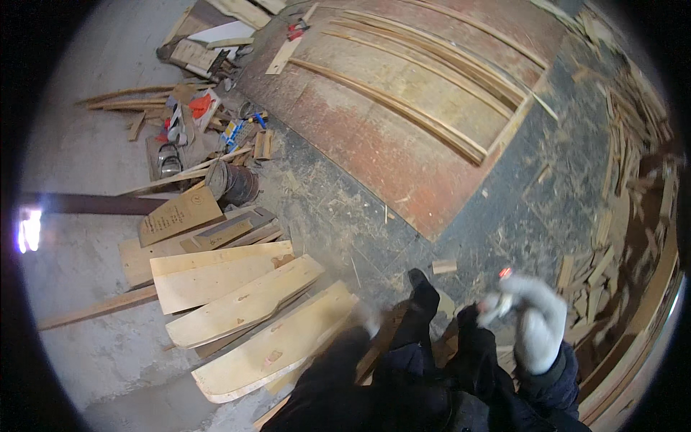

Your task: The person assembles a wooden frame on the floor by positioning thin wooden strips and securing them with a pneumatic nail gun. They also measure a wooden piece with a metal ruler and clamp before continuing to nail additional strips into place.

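At the lower right my right hand (540, 317), in a whitish glove, is held up above my legs with its fingers curled in. A small red spot shows at its upper edge; what the fingers hold, if anything, is too small to make out. My left hand (370, 317), pale and smeared by motion, shows at the end of a dark sleeve. It is nearest to a pale curved-end board (277, 349), and I cannot tell whether it touches it. Beside that lie a second shaped board (241, 302) and a wider pale board (216, 272).
Long wood strips (410, 111) lie on a large worn reddish panel (345, 147) ahead. Tools, scraps and a wire spool (234, 183) clutter the left. Offcuts (590, 284) pile up at right. A small wood block (444, 266) lies near my feet.
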